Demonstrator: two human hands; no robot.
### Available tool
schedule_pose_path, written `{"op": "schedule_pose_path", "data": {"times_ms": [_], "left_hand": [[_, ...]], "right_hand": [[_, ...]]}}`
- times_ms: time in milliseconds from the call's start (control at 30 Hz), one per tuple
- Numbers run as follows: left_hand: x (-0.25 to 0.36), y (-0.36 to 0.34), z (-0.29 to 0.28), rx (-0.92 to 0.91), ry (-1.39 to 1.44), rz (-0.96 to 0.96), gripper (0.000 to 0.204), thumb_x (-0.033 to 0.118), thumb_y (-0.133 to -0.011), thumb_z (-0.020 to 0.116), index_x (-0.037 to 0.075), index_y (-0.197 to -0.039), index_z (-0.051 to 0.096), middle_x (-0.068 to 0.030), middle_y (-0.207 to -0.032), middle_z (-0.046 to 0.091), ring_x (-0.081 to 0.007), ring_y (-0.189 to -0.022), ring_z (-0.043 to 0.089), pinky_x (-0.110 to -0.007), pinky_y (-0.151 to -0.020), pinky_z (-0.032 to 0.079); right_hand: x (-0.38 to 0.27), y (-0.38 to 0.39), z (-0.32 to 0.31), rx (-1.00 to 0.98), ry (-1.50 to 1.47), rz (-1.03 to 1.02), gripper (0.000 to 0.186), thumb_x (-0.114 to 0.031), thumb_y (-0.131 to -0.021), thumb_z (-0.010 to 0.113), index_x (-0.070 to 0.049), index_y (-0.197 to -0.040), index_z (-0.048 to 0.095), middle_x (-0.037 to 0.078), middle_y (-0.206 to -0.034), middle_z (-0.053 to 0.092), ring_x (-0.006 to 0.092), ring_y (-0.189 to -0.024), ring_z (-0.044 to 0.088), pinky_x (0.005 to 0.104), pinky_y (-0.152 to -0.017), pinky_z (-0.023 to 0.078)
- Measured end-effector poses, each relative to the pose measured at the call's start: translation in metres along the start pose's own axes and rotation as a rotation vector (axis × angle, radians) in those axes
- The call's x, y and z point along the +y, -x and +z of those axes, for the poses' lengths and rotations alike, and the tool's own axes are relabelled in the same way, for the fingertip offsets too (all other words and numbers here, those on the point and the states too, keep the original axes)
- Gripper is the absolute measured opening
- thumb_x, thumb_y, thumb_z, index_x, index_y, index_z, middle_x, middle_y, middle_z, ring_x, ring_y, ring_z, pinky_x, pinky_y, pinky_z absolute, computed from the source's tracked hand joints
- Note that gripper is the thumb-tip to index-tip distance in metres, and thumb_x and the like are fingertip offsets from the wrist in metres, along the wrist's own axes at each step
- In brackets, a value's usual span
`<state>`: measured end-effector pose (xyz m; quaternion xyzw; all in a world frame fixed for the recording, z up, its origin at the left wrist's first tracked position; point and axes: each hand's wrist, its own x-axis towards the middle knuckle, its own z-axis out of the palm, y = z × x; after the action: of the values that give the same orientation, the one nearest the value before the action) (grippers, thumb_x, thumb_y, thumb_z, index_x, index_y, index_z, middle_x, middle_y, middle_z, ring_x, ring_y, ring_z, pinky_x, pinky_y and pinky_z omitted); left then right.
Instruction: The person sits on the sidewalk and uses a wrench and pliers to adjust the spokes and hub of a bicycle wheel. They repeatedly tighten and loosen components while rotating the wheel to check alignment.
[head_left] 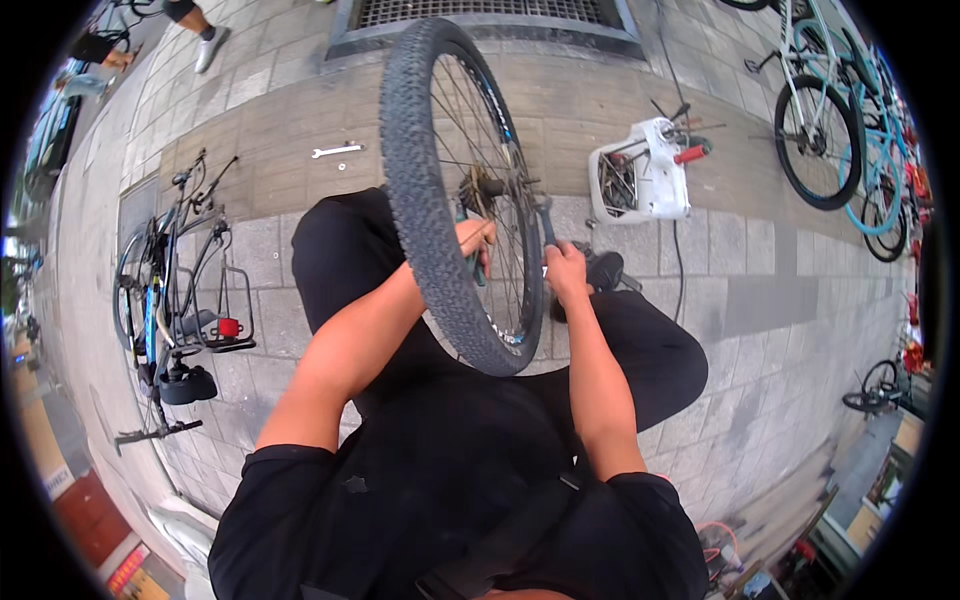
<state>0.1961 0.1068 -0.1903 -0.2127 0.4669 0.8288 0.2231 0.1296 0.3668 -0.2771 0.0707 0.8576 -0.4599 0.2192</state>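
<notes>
An upright bicycle wheel (410,150) with a knobby black tire stands between my bent legs. Reaching behind the tire, my left hand (478,243) is closed on a green-handled tool (479,273) below the hub (488,188); the tool's head is hidden among the spokes. My right hand (566,262) grips a dark wrench (545,222) that reaches up to the axle on the wheel's right side.
A spanner (336,150) and small nut lie ahead-left. A white container (639,175) of tools sits right, beside a cable. Bicycles lie left (150,310) and stand right (818,145). A metal grate (482,14) is ahead; other people (212,45) are at upper left.
</notes>
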Motion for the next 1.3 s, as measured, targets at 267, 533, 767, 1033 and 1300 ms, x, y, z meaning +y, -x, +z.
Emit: {"op": "schedule_pose_path", "data": {"times_ms": [267, 533, 767, 1033, 1300], "left_hand": [[0.016, -0.005, 0.008, 0.246, 0.151, -0.334, 0.022, 0.018, -0.093, 0.063, 0.005, -0.078, 0.053, -0.0055, -0.070, 0.049, -0.0191, -0.062, 0.052, -0.040, -0.059, 0.051], [0.015, 0.000, 0.007, 0.243, 0.185, -0.290, 0.019, 0.014, -0.090, 0.062, 0.006, -0.077, 0.051, -0.0067, -0.072, 0.050, -0.0205, -0.062, 0.051, -0.042, -0.059, 0.050], [0.014, 0.004, 0.006, 0.213, 0.199, -0.243, 0.017, 0.014, -0.091, 0.061, 0.004, -0.080, 0.053, -0.0078, -0.075, 0.051, -0.0211, -0.063, 0.052, -0.043, -0.059, 0.050], [0.024, 0.001, 0.015, 0.270, 0.157, -0.348, 0.022, 0.018, -0.096, 0.061, 0.004, -0.081, 0.055, -0.0084, -0.076, 0.051, -0.0217, -0.064, 0.053, -0.043, -0.058, 0.051], [0.020, -0.004, 0.011, 0.283, 0.214, -0.381, 0.025, 0.021, -0.098, 0.061, 0.004, -0.081, 0.055, -0.0069, -0.075, 0.051, -0.0207, -0.065, 0.053, -0.042, -0.057, 0.049]], "right_hand": [[-0.071, 0.028, -0.024, -0.145, -0.192, 0.324, 0.037, -0.033, -0.096, 0.060, 0.001, -0.103, 0.072, 0.007, -0.066, 0.065, 0.0146, -0.044, 0.052, 0.0319, -0.039, 0.039], [-0.102, 0.015, -0.058, -0.246, -0.208, 0.353, 0.035, -0.033, -0.097, 0.060, -0.002, -0.110, 0.070, 0.004, -0.071, 0.060, 0.0107, -0.043, 0.042, 0.0304, -0.039, 0.032], [-0.110, -0.002, -0.067, -0.474, -0.393, 0.454, 0.028, -0.032, -0.099, 0.060, -0.005, -0.105, 0.068, -0.001, -0.064, 0.052, 0.0077, -0.041, 0.036, 0.0268, -0.037, 0.026], [-0.095, -0.021, -0.077, -0.654, -0.475, 0.423, 0.027, -0.028, -0.099, 0.062, -0.003, -0.106, 0.068, -0.002, -0.063, 0.052, 0.0055, -0.040, 0.035, 0.0232, -0.036, 0.022], [-0.094, -0.033, -0.072, -0.715, -0.512, 0.488, 0.029, -0.030, -0.099, 0.064, -0.003, -0.106, 0.069, -0.001, -0.063, 0.054, 0.0053, -0.041, 0.037, 0.0230, -0.036, 0.023]]}}
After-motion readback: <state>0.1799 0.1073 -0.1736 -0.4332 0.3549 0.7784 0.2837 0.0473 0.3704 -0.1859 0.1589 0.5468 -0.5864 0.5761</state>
